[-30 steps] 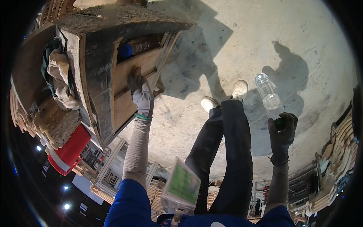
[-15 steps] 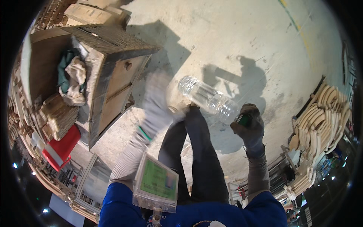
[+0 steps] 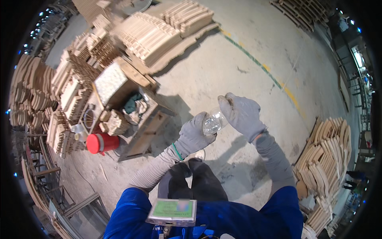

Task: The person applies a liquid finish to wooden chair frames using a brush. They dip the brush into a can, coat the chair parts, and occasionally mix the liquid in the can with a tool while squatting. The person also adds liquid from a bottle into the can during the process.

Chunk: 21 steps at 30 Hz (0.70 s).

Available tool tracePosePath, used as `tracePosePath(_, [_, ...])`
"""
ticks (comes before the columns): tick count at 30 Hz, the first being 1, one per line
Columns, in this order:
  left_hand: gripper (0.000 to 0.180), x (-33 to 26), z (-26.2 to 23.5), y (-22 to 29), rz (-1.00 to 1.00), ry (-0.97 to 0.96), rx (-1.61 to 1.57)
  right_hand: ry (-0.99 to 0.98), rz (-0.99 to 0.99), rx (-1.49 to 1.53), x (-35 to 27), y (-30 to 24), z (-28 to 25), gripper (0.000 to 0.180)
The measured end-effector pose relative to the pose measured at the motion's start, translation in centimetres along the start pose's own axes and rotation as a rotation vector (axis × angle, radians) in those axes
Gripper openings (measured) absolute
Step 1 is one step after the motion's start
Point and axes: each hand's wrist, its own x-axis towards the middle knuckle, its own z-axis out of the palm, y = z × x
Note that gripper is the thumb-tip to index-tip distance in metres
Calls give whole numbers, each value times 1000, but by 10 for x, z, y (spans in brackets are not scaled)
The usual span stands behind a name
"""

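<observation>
A clear plastic bottle [image 3: 215, 121] is held in front of me, above the floor, slanting up to the right. My left hand [image 3: 195, 132], in a grey glove with a green cuff edge, is closed around its lower-left part. At the upper-right end my right hand [image 3: 242, 114], also gloved in grey, has its fingers curled over the bottle's neck end. The cap is hidden by that hand.
To the left stands a wooden box cart [image 3: 145, 131] with rags inside, a red jug [image 3: 102, 143] beside it. Stacked wooden parts [image 3: 149, 36] lie beyond; curved wooden pieces [image 3: 324, 167] are piled at right. A green-yellow line [image 3: 254, 59] crosses the floor [image 3: 187, 85].
The bottle has come up and is now between both hands. My left hand, blurred and apart before, has closed on it. The view has shifted to show more of the floor ahead.
</observation>
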Motion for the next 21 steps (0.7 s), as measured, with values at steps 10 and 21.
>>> tracePosePath(10, [76, -18, -152, 82, -304, -87, -52, 132, -509, 36, 27, -108, -107, 33])
tracePosePath(21, [64, -73, -253, 63, -37, -91, -709, 54, -1012, 172, 37, -240, -149, 17])
